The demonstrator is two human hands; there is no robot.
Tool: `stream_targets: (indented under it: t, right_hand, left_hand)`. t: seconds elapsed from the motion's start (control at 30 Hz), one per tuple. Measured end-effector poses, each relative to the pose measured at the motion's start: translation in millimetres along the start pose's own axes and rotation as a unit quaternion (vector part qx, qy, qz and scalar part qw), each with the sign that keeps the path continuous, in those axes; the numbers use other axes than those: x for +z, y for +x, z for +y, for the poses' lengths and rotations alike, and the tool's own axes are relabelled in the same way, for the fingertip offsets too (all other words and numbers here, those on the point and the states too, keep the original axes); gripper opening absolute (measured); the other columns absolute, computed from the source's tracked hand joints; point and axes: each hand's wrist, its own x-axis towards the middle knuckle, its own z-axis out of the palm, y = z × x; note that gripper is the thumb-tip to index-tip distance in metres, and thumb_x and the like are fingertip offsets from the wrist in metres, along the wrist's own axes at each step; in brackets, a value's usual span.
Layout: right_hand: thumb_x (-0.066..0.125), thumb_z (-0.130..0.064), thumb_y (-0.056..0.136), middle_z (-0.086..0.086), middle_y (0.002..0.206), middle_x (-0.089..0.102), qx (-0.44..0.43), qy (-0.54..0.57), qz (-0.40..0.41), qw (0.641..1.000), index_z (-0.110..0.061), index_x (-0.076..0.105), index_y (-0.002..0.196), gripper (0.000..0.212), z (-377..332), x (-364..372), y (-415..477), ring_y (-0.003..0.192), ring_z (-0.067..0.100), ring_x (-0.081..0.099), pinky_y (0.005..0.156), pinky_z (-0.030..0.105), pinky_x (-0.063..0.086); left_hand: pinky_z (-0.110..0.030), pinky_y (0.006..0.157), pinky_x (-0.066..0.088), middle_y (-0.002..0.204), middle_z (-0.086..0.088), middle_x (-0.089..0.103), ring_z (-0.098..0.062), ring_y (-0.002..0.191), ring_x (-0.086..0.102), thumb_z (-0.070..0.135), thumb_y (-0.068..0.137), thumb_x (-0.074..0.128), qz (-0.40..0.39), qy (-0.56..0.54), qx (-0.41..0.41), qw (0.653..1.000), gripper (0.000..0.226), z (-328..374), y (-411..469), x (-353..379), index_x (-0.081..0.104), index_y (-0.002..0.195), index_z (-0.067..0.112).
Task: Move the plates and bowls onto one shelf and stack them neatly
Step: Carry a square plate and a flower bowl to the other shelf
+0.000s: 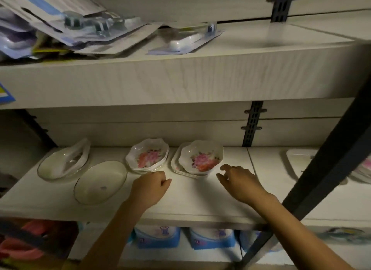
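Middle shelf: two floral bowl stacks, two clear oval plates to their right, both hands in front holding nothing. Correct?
Not quite. The clear oval plates lie to the left of the floral bowl stacks, not the right, as the head view shows. The rest holds: all are on the middle shelf, and the left hand and right hand in front hold nothing.

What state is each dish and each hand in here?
Left floral bowls, nested stack, upright.
Right floral bowl, upright atop floral plates.
Front glass plate, flat, alone.
Back glass plates, loosely stacked, top one tilted.
Left hand, fingers curled, holding nothing.
Right hand, fingers relaxed, holding nothing.
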Motion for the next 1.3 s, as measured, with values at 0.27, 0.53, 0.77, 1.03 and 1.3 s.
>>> stream_targets:
  t: [0.27,0.53,0.77,1.03,1.3]
  right_hand:
    - [0.029,-0.045,0.098,0.020,0.122,0.059,0.196,0.055,0.030,0.979,-0.002,0.045,0.124,0.052,-9,20,56,0.110,0.037,0.057,0.085,0.039,0.047]
    - [0.041,-0.010,0.093,0.024,0.121,0.057,0.270,0.122,0.060,0.953,0.005,0.046,0.119,0.030,-22,34,88,0.112,0.039,0.055,0.089,0.039,0.046]
    - [0.040,-0.004,0.088,0.010,0.078,0.062,0.290,0.262,0.116,0.913,0.001,0.051,0.094,0.014,-9,29,46,0.087,0.034,0.058,0.071,0.036,0.042]
    - [0.040,-0.008,0.095,0.001,0.070,0.056,0.269,0.314,0.116,0.903,-0.008,0.045,0.097,0.006,-13,25,-26,0.066,0.017,0.056,0.060,0.028,0.046]
    - [0.039,-0.014,0.098,0.003,0.076,0.061,0.270,0.327,0.109,0.899,-0.013,0.047,0.100,0.008,-28,27,-57,0.072,0.018,0.062,0.075,0.037,0.055]
  left_hand:
    - [-0.025,0.052,0.029,0.054,0.006,0.041,-0.008,0.052,0.039,0.039,0.093,0.042,-0.027,0.000,0.046,0.999,0.035,-38,30,-11,0.044,0.066,0.018]
    - [-0.024,0.052,0.031,0.062,0.003,0.050,-0.013,0.059,0.046,0.038,0.093,0.042,-0.060,-0.005,0.074,0.995,0.033,-58,39,-6,0.054,0.076,0.013]
    - [-0.025,0.049,0.028,0.061,-0.003,0.049,-0.017,0.059,0.046,0.033,0.093,0.044,-0.094,-0.045,0.061,0.993,0.038,-57,51,4,0.054,0.070,0.006]
    - [-0.035,0.069,0.045,0.090,-0.022,0.065,-0.035,0.088,0.062,0.017,0.094,0.037,-0.069,-0.077,0.041,0.994,0.032,-33,75,35,0.059,0.083,-0.004]
    - [-0.034,0.087,0.052,0.123,-0.019,0.060,-0.029,0.111,0.061,0.009,0.092,0.045,-0.112,0.057,-0.003,0.992,0.035,-7,100,44,0.047,0.125,-0.002]
